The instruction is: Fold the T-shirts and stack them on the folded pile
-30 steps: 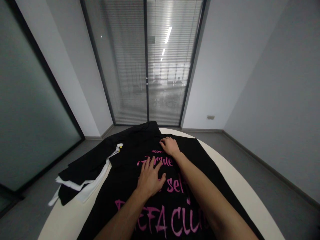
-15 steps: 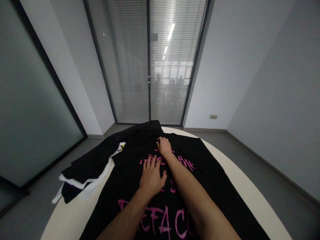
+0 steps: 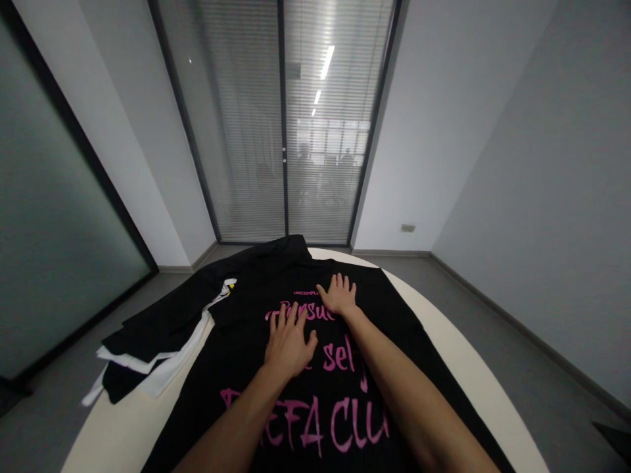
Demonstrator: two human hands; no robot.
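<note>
I keep my left hand (image 3: 288, 341) flat at the centre of the frame, fingers spread and grasping nothing, pressing the black cotton T-shirt with pink lettering (image 3: 340, 420) onto the round white table (image 3: 458, 368). My right hand (image 3: 339, 295), likewise splayed and empty, rests just above it near the collar. To flatten well, I judge it best to press with the palms and stroke outward toward the hems without bunching the fabric.
</note>
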